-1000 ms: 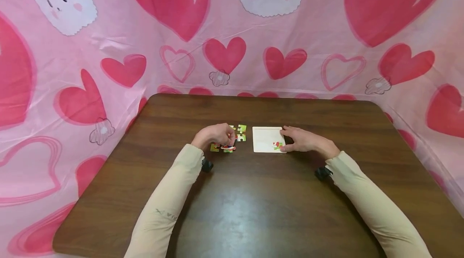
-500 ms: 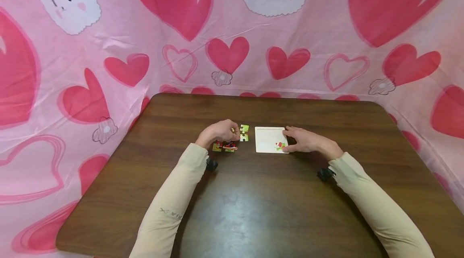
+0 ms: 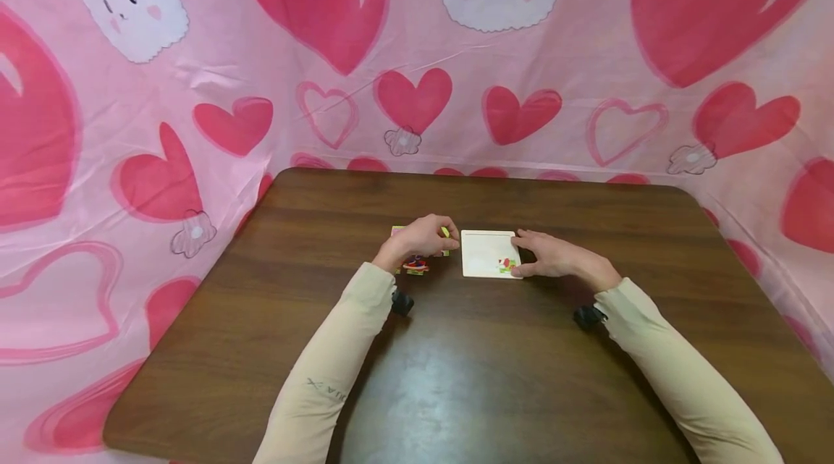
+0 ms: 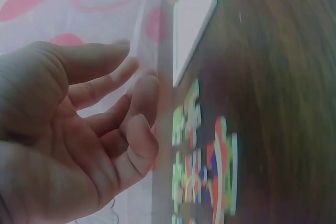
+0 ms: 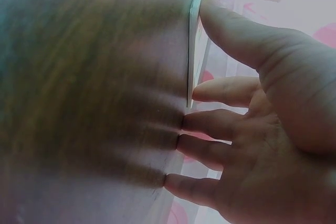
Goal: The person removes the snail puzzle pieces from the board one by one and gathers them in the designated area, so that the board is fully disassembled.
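My left hand [image 3: 423, 236] hovers over the jigsaw pieces [image 3: 415, 268], just left of a square white puzzle board [image 3: 485, 254]. In the left wrist view its fingers [image 4: 139, 140] are loosely bent, the thumb stands apart, and nothing shows between them. Colourful flat pieces [image 4: 193, 174] lie on the table beyond it, partly hidden in the head view by the hand. A red, white and green piece [image 3: 506, 266] sits in the board's lower right corner. My right hand [image 3: 550, 255] steadies the board's right side, thumb on its edge [image 5: 194, 40], other fingers spread straight against the tabletop.
The brown wooden table [image 3: 495, 370] stretches out around the pieces and board. Behind and beside it hangs a pink cloth [image 3: 456, 51] printed with hearts. A dark wrist camera [image 3: 402, 302] sits under each wrist.
My left hand has moved right across the pieces, closer to the board. The right hand keeps its place at the board's right edge. The head view has shifted slightly.
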`<state>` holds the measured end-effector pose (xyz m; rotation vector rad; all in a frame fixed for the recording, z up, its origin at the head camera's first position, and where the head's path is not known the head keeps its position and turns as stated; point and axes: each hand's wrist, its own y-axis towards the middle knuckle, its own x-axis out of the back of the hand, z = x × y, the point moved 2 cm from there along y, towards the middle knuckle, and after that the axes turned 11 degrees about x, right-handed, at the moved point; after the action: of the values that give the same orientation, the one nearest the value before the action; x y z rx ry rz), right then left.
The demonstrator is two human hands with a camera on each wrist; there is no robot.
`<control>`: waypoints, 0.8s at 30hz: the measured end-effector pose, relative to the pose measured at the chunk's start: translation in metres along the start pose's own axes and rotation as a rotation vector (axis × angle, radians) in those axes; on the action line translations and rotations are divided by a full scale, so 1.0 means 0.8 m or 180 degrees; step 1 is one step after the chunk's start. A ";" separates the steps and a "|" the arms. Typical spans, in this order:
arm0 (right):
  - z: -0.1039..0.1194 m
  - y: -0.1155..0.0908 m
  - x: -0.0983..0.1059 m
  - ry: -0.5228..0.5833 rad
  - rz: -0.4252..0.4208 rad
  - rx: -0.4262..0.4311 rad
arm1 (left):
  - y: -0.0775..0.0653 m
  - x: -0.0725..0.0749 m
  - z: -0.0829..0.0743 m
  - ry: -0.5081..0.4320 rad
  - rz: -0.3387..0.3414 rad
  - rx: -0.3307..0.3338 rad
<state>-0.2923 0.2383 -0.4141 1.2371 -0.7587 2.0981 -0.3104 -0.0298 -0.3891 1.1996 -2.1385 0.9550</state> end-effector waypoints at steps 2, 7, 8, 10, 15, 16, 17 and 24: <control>-0.001 -0.001 0.000 -0.0011 0.0002 0.0002 | 0.002 -0.005 -0.006 -0.0059 0.0024 -0.0024; -0.004 0.000 0.000 0.0012 0.0011 -0.0039 | 0.008 -0.017 -0.018 -0.0063 0.0002 -0.0057; -0.005 0.000 0.000 0.0023 0.0014 -0.0051 | 0.009 -0.019 -0.020 -0.0049 -0.0008 -0.0068; -0.005 0.001 0.000 0.0039 0.0015 -0.0060 | 0.011 -0.024 -0.023 -0.0009 -0.0025 -0.0087; -0.007 0.000 0.001 0.0020 -0.0004 -0.0036 | 0.016 -0.037 -0.033 -0.0185 0.0073 0.0015; -0.007 0.000 0.000 0.0013 -0.0007 -0.0027 | 0.017 -0.040 -0.034 -0.0221 0.0113 0.0037; -0.007 0.000 0.000 0.0015 -0.0005 -0.0025 | 0.018 -0.043 -0.036 -0.0258 0.0150 0.0063; -0.007 0.001 -0.001 0.0040 0.0007 -0.0015 | 0.024 -0.063 -0.049 -0.0166 0.0257 -0.0052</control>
<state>-0.2953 0.2416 -0.4172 1.2202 -0.7593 2.1028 -0.2989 0.0336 -0.4066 1.1499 -2.2465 0.9484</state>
